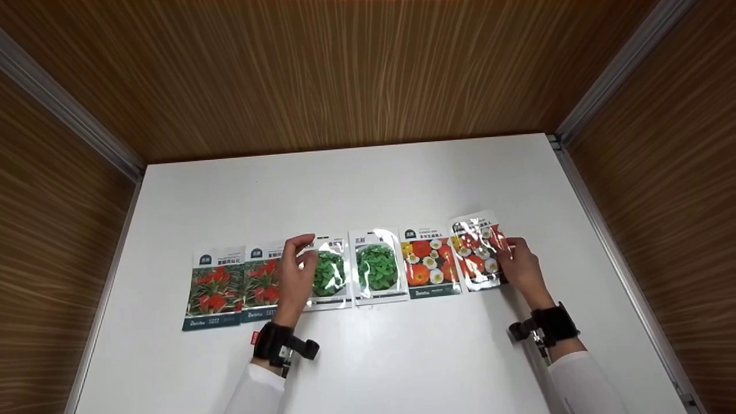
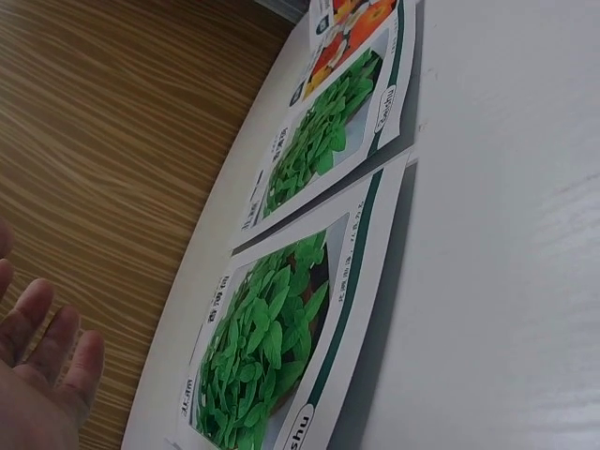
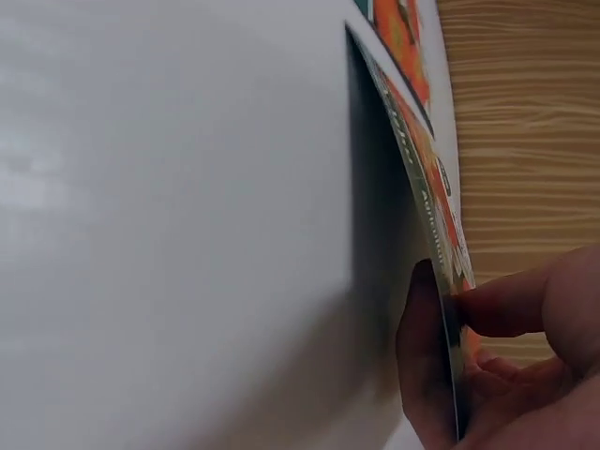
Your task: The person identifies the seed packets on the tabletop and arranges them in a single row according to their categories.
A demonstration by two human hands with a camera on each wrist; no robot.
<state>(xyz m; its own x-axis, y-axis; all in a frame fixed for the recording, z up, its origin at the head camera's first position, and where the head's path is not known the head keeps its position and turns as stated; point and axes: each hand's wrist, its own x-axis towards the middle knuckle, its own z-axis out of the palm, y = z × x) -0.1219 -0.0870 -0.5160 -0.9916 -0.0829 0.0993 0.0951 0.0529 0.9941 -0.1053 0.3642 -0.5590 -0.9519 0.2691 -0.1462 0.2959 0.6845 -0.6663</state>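
Note:
Seed packets lie in a row across the white table. My right hand point(image 1: 520, 267) pinches the rightmost packet point(image 1: 476, 253), printed with red and white flowers, by its right edge. In the right wrist view, thumb and fingers sit on opposite faces of that packet point(image 3: 427, 187), whose held side is tilted up off the table. My left hand point(image 1: 296, 279) hovers over the row with fingers loosely bent and nothing in them. It is nearest a green-leaf packet point(image 1: 329, 273) and partly covers a red-flower packet point(image 1: 263, 284) in the head view.
Another red-flower packet point(image 1: 214, 290) lies at the far left. A second green-leaf packet point(image 1: 376, 267) and an orange-flower packet point(image 1: 430, 264) fill the middle of the row. Wood-grain panels point(image 1: 356, 75) wall the white table point(image 1: 368, 356) at the back and sides.

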